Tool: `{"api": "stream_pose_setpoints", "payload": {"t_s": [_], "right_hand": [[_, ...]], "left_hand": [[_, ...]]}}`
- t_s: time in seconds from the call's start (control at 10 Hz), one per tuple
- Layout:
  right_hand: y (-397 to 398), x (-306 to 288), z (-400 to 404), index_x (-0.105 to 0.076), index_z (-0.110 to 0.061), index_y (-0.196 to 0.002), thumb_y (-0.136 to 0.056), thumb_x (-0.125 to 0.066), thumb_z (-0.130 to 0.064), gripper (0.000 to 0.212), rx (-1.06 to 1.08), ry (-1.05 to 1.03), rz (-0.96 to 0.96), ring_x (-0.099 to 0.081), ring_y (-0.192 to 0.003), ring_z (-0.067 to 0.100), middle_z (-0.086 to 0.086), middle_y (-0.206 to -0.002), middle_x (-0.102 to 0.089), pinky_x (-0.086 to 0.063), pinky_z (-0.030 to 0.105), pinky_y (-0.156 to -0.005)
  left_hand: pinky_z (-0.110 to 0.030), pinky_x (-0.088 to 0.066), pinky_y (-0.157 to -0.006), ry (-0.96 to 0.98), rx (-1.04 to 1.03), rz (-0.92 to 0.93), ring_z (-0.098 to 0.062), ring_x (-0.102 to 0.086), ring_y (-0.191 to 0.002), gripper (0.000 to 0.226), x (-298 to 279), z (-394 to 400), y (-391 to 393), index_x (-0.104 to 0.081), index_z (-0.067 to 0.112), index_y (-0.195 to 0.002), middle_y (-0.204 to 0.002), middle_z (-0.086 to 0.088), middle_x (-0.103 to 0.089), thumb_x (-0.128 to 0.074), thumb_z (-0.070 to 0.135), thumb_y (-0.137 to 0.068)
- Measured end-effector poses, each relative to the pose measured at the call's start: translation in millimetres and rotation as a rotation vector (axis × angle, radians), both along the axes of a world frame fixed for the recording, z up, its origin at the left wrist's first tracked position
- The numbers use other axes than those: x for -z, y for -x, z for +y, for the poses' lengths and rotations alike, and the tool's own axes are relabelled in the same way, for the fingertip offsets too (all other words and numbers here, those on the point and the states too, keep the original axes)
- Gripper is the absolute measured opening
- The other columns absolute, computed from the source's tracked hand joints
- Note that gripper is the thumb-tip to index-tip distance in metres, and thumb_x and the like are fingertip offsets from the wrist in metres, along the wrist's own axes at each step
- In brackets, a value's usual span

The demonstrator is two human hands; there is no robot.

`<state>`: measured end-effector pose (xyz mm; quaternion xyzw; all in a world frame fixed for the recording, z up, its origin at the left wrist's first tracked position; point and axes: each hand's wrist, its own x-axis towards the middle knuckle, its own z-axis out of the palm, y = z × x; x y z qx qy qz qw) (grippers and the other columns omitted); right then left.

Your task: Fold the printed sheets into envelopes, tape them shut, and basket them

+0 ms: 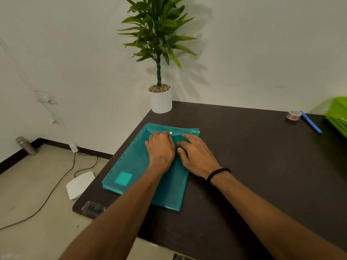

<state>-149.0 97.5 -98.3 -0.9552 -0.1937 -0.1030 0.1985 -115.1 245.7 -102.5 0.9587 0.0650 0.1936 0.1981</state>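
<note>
While both hands lie on it, a dark table [253, 156] fills the right and lower part of the view, its near left corner rounded and bearing a patch of clear tape [93, 208]. On the table's left part lies a teal plastic folder [135, 166], flat, with a row of punched holes down its left edge, a lighter square label [123, 178] near its near left corner and a white snap button [170, 133] on the flap at its far end. A potted plant [160, 99] in a white pot stands at the table's far left corner. At the far right edge a green basket [338, 117] with a perforated wall is partly cut off by the frame. The left hand [161, 149] presses on the folder's flap with fingers laid fairly straight, fingertips just beside the snap button, gripping nothing. The right hand [195, 156], a black band [217, 173] on its wrist, rests touching the folder beside the left, fingers spread and relaxed, holding nothing. Near the basket lie a blue pen [310, 122] and, just beside it, a small roll of tape [293, 115]
</note>
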Motion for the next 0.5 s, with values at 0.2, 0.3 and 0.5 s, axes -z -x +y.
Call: {"api": "stream_pose_setpoints", "payload": {"t_s": [0.2, 0.3, 0.5], "right_hand": [[-48, -1, -33, -0.052, -0.022, -0.15, -0.107, -0.042, -0.044, 0.049, -0.081, 0.086, 0.057, -0.035, -0.149, 0.027, 0.008, -0.16, -0.043, -0.026, 0.046, -0.125], [-77, 4, -34, -0.049, -0.024, -0.151, -0.107, -0.039, -0.045, 0.049, -0.079, 0.075, 0.051, -0.03, -0.152, 0.026, 0.006, -0.162, -0.04, -0.022, 0.048, -0.127], [-57, 2, -45, -0.056, -0.015, -0.144, -0.109, -0.038, -0.042, 0.048, -0.044, -0.093, 0.091, -0.035, -0.148, 0.027, 0.012, -0.156, -0.044, -0.029, 0.044, -0.125]], "left_hand": [[-0.048, -0.053, -0.093, -0.012, 0.03, -0.026, -0.031, -0.068, -0.103, 0.032, -2, -5, -66, -0.071, 0.021, -0.123, -0.111, -0.009, -0.074, -0.048, 0.032, -0.104], [-0.05, -0.053, -0.094, -0.009, 0.003, -0.044, -0.034, -0.068, -0.105, 0.031, 3, -8, -93, -0.071, 0.019, -0.123, -0.112, -0.012, -0.074, -0.049, 0.031, -0.104], [-0.052, -0.048, -0.094, -0.039, -0.031, 0.098, -0.038, -0.058, -0.109, 0.039, -10, -11, -82, -0.056, 0.02, -0.142, -0.116, -0.018, -0.063, -0.047, 0.03, -0.105]]}}
